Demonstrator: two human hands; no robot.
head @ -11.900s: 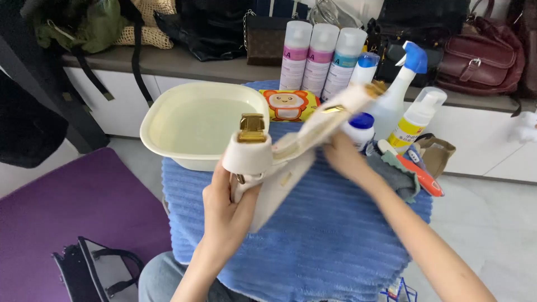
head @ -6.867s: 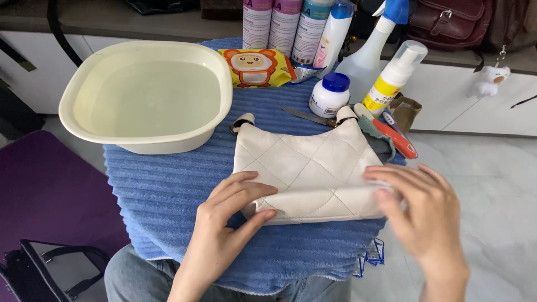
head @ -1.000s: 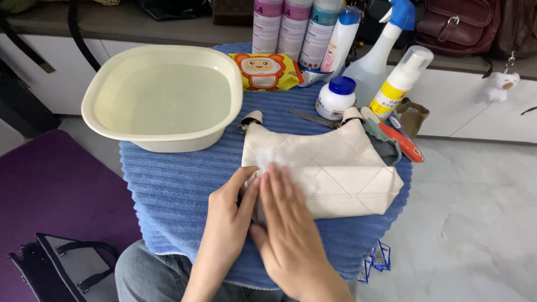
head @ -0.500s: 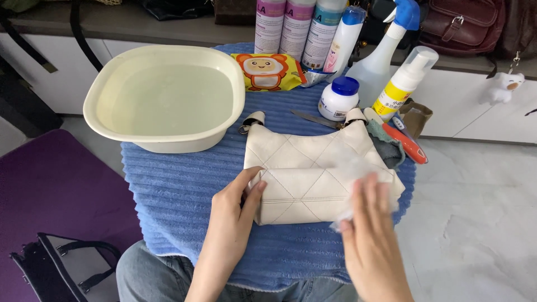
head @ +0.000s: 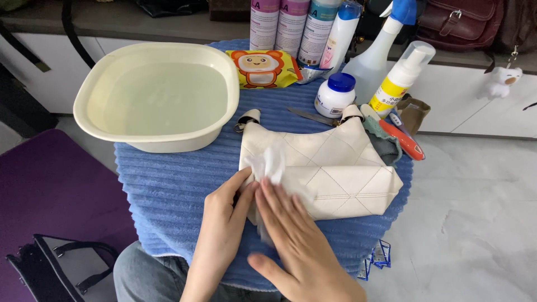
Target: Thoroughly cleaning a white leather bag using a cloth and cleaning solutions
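A cream quilted handbag (head: 335, 168) lies flat on a round table covered with a blue ribbed towel (head: 168, 179). My left hand (head: 224, 223) rests on the bag's near left corner, fingers pressing it down. My right hand (head: 296, 235) lies flat on a white wipe (head: 268, 165), pressing it against the bag's left part. The wipe sticks out beyond my fingertips and below my palm.
A cream basin of water (head: 159, 95) stands at the back left. Behind the bag are a yellow wipes pack (head: 263, 67), several spray cans (head: 296, 25), a spray bottle (head: 380, 53), a pump bottle (head: 403, 75), a small white jar (head: 334, 95), scissors (head: 307, 116) and brushes (head: 403, 137). A black bag (head: 56, 268) sits on the floor.
My right hand has swept the wipe from the bag's right side back to its left part. The left hand stays on the bag's near left corner.
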